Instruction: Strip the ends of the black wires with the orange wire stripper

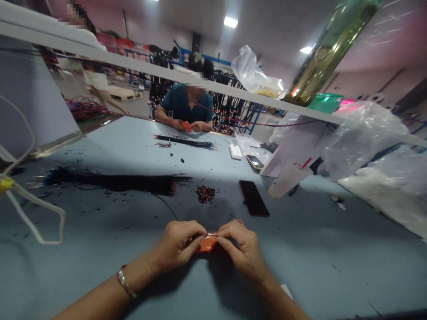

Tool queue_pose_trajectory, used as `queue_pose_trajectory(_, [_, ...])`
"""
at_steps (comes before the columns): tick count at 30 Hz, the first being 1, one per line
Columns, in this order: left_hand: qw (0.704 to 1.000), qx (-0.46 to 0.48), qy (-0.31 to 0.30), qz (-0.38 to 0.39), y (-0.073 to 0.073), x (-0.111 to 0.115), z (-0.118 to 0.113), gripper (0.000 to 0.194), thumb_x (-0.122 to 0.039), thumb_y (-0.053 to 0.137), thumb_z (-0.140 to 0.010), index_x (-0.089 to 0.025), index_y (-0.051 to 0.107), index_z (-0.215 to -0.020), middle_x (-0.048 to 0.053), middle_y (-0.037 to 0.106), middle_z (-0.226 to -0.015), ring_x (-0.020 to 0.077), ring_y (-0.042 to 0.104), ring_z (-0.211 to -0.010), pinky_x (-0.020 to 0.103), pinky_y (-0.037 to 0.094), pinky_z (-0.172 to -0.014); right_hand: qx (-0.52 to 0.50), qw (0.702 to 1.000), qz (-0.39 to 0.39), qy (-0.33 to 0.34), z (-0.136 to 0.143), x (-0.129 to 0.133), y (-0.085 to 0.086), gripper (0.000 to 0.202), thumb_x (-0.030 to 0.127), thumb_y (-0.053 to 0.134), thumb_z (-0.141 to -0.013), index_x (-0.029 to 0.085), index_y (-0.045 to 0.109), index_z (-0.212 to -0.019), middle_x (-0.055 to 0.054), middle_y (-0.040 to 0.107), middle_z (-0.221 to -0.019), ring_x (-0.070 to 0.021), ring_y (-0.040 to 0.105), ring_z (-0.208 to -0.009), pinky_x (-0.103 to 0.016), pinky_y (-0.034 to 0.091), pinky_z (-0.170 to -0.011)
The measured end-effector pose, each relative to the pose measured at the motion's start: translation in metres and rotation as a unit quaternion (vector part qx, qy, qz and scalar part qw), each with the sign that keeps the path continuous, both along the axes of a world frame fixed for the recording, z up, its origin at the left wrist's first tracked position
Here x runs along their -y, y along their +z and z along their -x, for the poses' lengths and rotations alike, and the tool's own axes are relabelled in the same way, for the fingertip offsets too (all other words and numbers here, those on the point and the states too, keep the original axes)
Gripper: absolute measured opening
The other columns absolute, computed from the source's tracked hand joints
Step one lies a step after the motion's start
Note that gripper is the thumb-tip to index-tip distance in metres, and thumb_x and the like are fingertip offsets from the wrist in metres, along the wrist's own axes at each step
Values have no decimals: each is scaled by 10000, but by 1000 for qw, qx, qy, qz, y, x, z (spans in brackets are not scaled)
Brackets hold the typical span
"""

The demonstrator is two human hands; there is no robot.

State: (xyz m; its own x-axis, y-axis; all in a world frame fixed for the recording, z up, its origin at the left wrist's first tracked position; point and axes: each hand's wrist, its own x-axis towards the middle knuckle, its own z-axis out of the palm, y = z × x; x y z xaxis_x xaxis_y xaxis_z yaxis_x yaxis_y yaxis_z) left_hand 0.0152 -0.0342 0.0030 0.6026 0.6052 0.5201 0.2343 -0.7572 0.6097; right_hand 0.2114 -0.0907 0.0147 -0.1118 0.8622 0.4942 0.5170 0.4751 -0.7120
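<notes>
My left hand (pixel 182 244) and my right hand (pixel 240 244) meet low in the middle of the view, each with thumb and forefinger pinched on a thin dark wire (pixel 212 235). Just below the wire is an orange tool (pixel 208 244), partly hidden by my fingers; how it is held cannot be made out. One black wire (pixel 168 206) runs from the bundle toward my left hand. Beyond my hands lie a long bundle of black wires (pixel 123 182) and a small pile of cut dark and copper-coloured bits (pixel 205 194).
A dark phone (pixel 254 198) lies beyond my right hand, near a tilted plastic cup (pixel 289 178). Across the blue table (pixel 320 275) a person (pixel 187 104) holds something orange. White cable loops (pixel 36 200) hang at left; plastic bags (pixel 363 133) are at right.
</notes>
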Motion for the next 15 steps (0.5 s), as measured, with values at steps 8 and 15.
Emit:
queue_pose_trajectory(8, [999,-4,7,37,1,-1,1,145,-147,515,-845,-159,645,-781,-13,613,-615,75,507,-501,170,370,-499,-11,1000,5,-13,-7,1,-2,114,205,603,-838,198,663,-741,-18,682,-725,-161,627,-703,-295,445,-713])
queue_pose_trajectory(15, [1000,6,0,30,2,1,0,141,-138,515,-838,-159,640,-775,-11,626,-609,74,521,-493,166,379,-498,15,999,-30,-14,-5,2,1,117,206,524,-876,197,637,-905,-70,669,-896,-196,614,-858,-317,472,-759])
